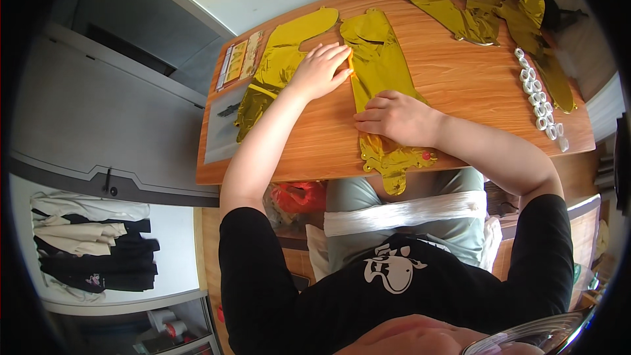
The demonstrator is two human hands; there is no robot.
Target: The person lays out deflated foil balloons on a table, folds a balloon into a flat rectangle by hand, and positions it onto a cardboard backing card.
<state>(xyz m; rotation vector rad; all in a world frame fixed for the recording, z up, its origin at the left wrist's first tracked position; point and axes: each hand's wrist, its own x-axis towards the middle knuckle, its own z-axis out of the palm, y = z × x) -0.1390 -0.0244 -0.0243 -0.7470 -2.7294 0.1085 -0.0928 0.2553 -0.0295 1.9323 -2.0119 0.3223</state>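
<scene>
A flat, uninflated gold foil balloon [378, 62] lies lengthwise on the wooden table in front of me. Its crumpled lower end [394, 174] hangs over the near edge, with a small red spot on it. My left hand [322, 71] rests at the balloon's left edge, fingers stretched out and thumb apart, beside a narrow orange-looking strip along that edge. Lower down, my right hand [402, 119] lies palm down across the foil with its fingers extended. Another gold foil balloon [279, 52] spreads out left of my left hand, partly covered by it.
More gold foil [473, 10] lies at the table's [447, 66] far right. Small white rolls [540, 102] stand in rows near the right edge. A printed card [240, 60] and a clear plastic sheet [220, 128] lie at the left. Below the table shows a red bag [299, 196].
</scene>
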